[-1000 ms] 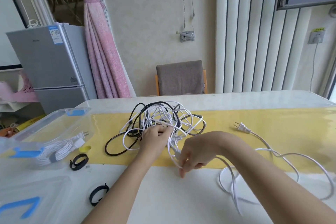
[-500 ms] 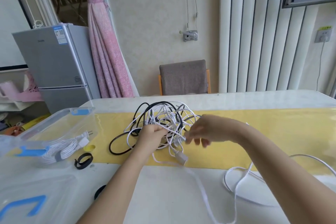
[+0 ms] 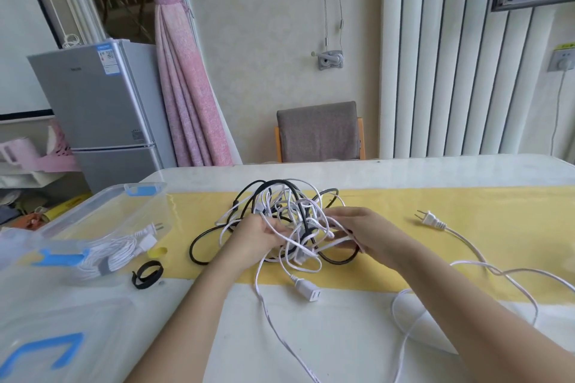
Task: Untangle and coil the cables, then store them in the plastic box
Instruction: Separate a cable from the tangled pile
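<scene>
One coiled cable [image 3: 113, 255] already lies in the plastic box [image 3: 100, 212] at our left. The tangle [image 3: 291, 207] sits on the counter [image 3: 342, 339]: our left hand [image 3: 257, 235] grips its white strands, our right hand [image 3: 362, 232] pinches another. Most of the untangling, coiling and storing, we judge, remains ahead.

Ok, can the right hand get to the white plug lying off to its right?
Probably yes. The plug lies on the yellow strip with nothing between it and the right hand, which first has to let go of the tangle.
</scene>
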